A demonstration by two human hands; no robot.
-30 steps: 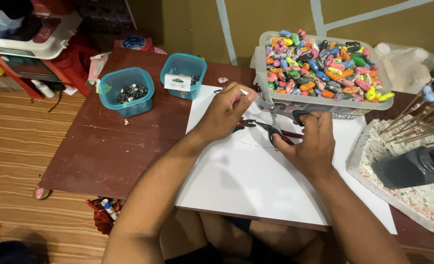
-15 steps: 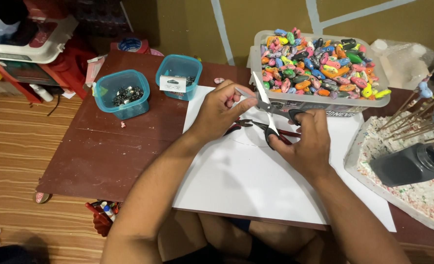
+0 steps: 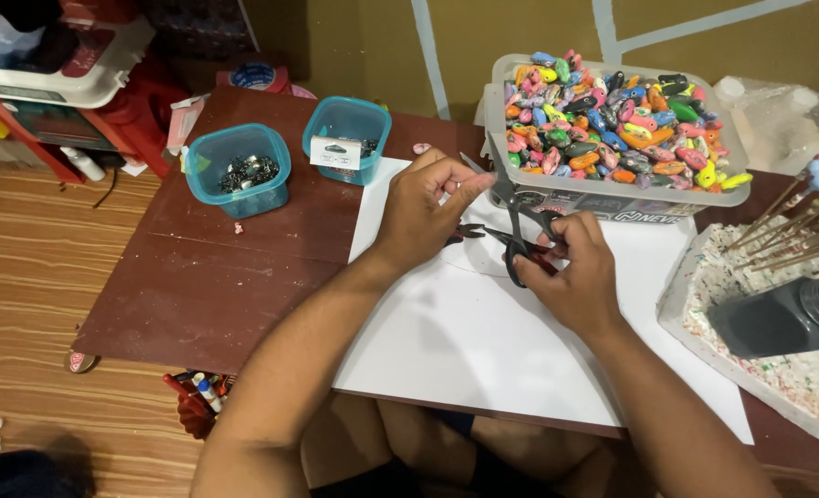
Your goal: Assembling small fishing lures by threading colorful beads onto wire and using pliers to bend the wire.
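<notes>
Two hands meet over the white sheet point(image 3: 483, 341) that covers the middle of the brown tabletop point(image 3: 216, 277). I see my right hand point(image 3: 580, 277) with its fingers threaded through the dark handles of a pair of scissors point(image 3: 517, 217), grasping them; the blades point up and away from me, toward the clear bin of coloured pieces point(image 3: 612, 124) at the far edge. My left hand point(image 3: 428, 212) has its fingers pinched on something small and thin just beside the blades; I cannot tell what it is. A second small tool with dark and red handles point(image 3: 469, 231) lies on the sheet, partly under that hand.

To the left stand two teal tubs: the nearer tub point(image 3: 241, 171) holds small dark metal bits, and the farther tub point(image 3: 347, 140) carries a white label on its front. At the right edge a speckled white tray point(image 3: 778, 369) carries a dark grey jar point(image 3: 778, 318) lying on its side, with thin sticks point(image 3: 796, 221) rising behind it.
</notes>
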